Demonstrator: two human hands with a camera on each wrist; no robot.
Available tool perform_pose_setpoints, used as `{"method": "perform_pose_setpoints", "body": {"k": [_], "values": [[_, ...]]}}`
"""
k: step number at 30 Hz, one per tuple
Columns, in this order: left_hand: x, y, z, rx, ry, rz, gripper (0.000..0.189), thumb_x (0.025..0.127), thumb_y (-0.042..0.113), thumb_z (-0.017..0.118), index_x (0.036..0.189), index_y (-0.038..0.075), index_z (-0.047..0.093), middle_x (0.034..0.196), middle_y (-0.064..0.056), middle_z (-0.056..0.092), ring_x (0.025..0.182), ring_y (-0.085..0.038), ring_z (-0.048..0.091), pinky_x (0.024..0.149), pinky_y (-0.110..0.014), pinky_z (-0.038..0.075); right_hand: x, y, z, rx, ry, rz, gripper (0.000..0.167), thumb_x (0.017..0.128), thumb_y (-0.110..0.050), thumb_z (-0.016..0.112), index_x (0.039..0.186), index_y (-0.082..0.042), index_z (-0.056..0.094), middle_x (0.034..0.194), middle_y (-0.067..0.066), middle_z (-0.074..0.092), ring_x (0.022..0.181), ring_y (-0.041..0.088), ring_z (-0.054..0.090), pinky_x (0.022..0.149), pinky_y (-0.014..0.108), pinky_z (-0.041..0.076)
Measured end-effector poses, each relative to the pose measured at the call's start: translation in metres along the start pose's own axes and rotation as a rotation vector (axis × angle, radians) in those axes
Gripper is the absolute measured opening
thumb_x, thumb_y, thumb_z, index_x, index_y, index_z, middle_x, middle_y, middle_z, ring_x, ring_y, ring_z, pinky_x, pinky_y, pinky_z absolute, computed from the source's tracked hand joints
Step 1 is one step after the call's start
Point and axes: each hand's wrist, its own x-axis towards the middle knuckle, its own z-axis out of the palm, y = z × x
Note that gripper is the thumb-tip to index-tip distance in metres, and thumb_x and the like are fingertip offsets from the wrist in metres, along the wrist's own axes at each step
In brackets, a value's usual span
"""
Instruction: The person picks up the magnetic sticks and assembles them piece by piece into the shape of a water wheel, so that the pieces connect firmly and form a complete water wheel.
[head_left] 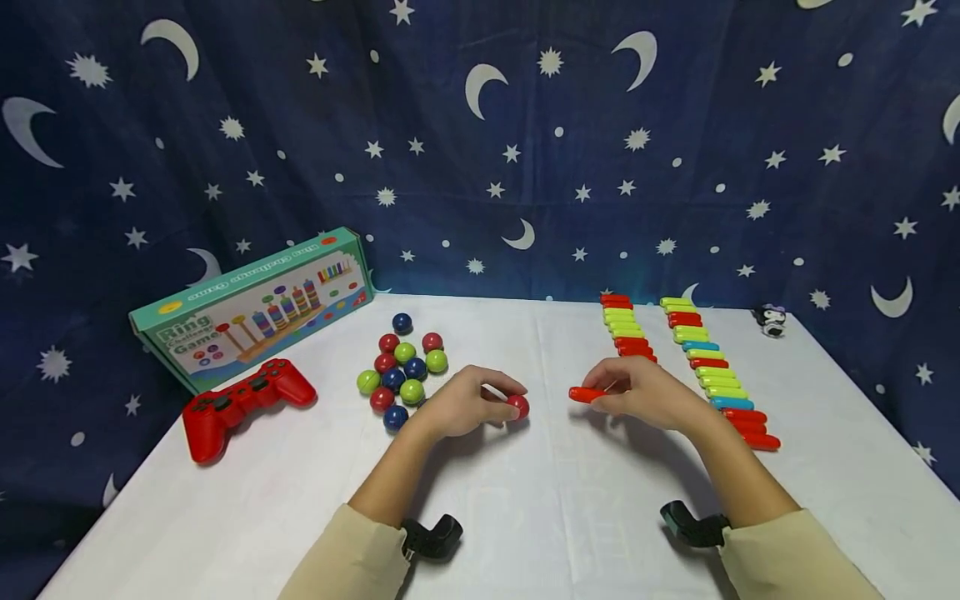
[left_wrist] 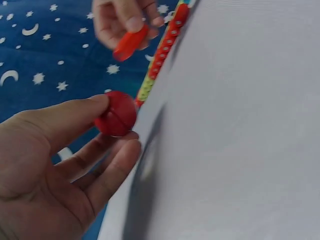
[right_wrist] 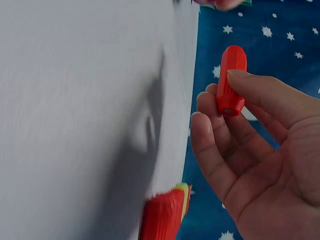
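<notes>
Thumb and fingertips of my left hand (head_left: 471,402) pinch a small glossy red ball (head_left: 518,407) above the white table. A seam runs across that ball (left_wrist: 117,114) in the left wrist view. Across from it, my right hand (head_left: 647,392) pinches a short red plastic stick (head_left: 585,394), its free end pointing left toward the ball. The right wrist view shows the stick (right_wrist: 232,80) with ridged sides and a small round dot in its lower end. A gap separates the ball and the stick.
Several red, green and blue balls (head_left: 393,378) cluster left of my left hand. Two rows of coloured sticks (head_left: 718,382) lie at the right. A red game controller (head_left: 247,400) and a Ring Challenge Game box (head_left: 255,308) stand at the left, a small figurine (head_left: 771,320) far right.
</notes>
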Motion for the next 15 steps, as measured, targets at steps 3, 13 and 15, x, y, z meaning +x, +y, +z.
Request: {"method": "perform_pose_setpoints", "body": {"k": [3,13,15], "values": [[0.005,-0.005,0.008,-0.03,0.036,0.012,0.032,0.093,0.01,0.073,0.125,0.004,0.073,0.119,-0.01,0.074,0.093,-0.016,0.072,0.081,-0.026,0.057,0.008,-0.002,0.006,0.018,-0.007,-0.013,0.022,0.088,-0.015,0.08,0.109,-0.014,0.076,0.103,0.003,0.074,0.09,0.021,0.067,0.079,0.036,0.057],[0.013,-0.011,0.018,-0.041,0.087,0.019,0.032,0.093,0.015,0.075,0.123,0.005,0.074,0.116,-0.01,0.074,0.087,-0.013,0.069,0.071,-0.025,0.054,0.03,-0.007,0.02,0.038,-0.064,0.008,0.022,0.088,-0.013,0.08,0.109,-0.011,0.076,0.101,0.004,0.074,0.08,0.022,0.066,0.074,0.036,0.057],[0.012,-0.011,0.018,-0.033,0.089,0.018,0.032,0.092,0.016,0.076,0.122,0.006,0.074,0.115,-0.009,0.074,0.087,-0.013,0.069,0.072,-0.025,0.053,0.034,-0.009,0.023,0.036,-0.074,0.011,0.022,0.087,-0.012,0.079,0.109,-0.011,0.076,0.101,0.004,0.074,0.082,0.022,0.065,0.074,0.035,0.057]]}}
